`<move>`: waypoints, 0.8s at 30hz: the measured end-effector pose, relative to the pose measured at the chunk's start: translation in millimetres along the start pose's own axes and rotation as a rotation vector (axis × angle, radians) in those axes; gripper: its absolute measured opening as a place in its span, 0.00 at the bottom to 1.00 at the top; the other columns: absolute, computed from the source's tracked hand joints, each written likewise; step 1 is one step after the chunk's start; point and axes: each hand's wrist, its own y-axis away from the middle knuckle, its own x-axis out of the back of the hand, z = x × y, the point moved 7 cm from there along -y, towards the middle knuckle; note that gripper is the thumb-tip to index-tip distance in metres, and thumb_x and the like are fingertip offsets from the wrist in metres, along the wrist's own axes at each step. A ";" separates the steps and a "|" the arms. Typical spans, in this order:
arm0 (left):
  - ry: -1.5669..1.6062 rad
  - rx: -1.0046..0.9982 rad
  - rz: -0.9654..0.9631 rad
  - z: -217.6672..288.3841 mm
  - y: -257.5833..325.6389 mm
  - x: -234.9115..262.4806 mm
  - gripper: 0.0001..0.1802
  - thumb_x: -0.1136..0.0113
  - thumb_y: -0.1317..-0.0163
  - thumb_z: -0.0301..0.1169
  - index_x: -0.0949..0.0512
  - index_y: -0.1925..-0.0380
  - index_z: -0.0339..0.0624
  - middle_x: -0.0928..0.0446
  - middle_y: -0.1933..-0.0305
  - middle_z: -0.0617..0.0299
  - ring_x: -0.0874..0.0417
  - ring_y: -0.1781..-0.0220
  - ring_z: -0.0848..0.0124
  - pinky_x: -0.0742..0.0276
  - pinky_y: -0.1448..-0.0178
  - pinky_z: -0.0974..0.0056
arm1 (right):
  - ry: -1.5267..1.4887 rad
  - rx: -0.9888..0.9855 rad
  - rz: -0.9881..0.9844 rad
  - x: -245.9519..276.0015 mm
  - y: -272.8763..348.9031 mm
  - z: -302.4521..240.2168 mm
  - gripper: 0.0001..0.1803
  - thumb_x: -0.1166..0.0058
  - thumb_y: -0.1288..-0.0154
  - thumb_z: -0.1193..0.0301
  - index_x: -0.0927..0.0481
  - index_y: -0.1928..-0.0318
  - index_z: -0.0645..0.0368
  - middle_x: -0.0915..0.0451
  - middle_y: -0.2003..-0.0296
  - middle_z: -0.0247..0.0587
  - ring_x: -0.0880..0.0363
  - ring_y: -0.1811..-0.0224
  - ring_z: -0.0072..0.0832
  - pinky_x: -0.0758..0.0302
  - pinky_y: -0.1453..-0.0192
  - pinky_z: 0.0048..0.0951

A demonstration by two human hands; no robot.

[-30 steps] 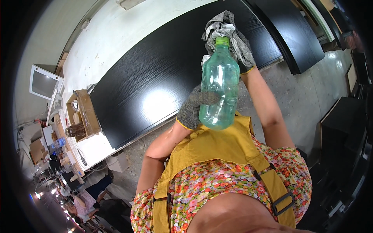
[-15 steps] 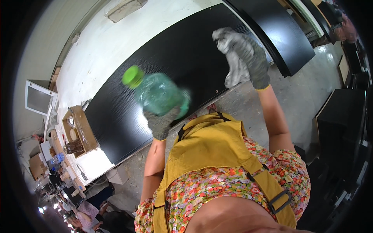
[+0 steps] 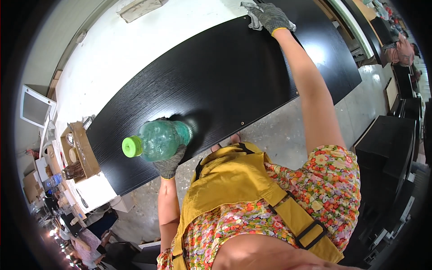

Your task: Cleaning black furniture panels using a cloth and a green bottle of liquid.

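Note:
My left hand [image 3: 169, 166], in a grey knit glove, is wrapped round a clear green plastic bottle [image 3: 158, 140] with a bright green cap [image 3: 132, 146]. It holds the bottle tilted, cap toward the left, over the black wood-grain panel [image 3: 202, 76]. My right arm is stretched far forward. At the panel's far edge my gloved right hand [image 3: 273, 19] is closed on a crumpled grey-white rag [image 3: 254, 18], pressed down on the surface. Part of the rag is hidden under the glove.
Beneath the panel lies a white table [image 3: 103, 67]. A cardboard box [image 3: 85, 148] with small items stands at its left end, beside a white-framed screen [image 3: 37, 106]. Another black panel [image 3: 324, 49] adjoins at right. Other people [image 3: 400, 51] are in the background.
My right hand has moved away from me with the rag, from above the near right part to the panel's far edge. The bottle has shifted left and tipped further sideways in my left hand.

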 end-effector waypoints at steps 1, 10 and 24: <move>-0.008 0.015 0.007 -2.0 5.7 5.2 0.41 0.26 0.57 0.35 0.27 0.38 0.51 0.25 0.38 0.59 0.26 0.35 0.59 0.34 0.30 0.56 | -0.033 0.057 0.018 11.5 8.7 -27.9 0.29 0.53 0.33 0.43 0.21 0.43 0.48 0.23 0.44 0.47 0.26 0.39 0.46 0.31 0.36 0.43; -0.053 -0.052 0.036 8.1 14.3 11.3 0.39 0.25 0.57 0.33 0.26 0.40 0.48 0.24 0.39 0.59 0.25 0.37 0.60 0.32 0.31 0.56 | -0.009 0.120 -0.006 6.5 82.7 42.7 0.29 0.48 0.34 0.48 0.21 0.43 0.56 0.21 0.48 0.51 0.24 0.43 0.45 0.31 0.36 0.39; -0.060 0.011 -0.027 -8.9 20.3 17.3 0.41 0.26 0.56 0.35 0.30 0.38 0.46 0.25 0.39 0.58 0.27 0.37 0.61 0.35 0.29 0.57 | 0.031 0.216 -0.185 -3.1 120.7 72.2 0.30 0.55 0.32 0.42 0.20 0.43 0.49 0.22 0.47 0.51 0.25 0.42 0.46 0.31 0.35 0.41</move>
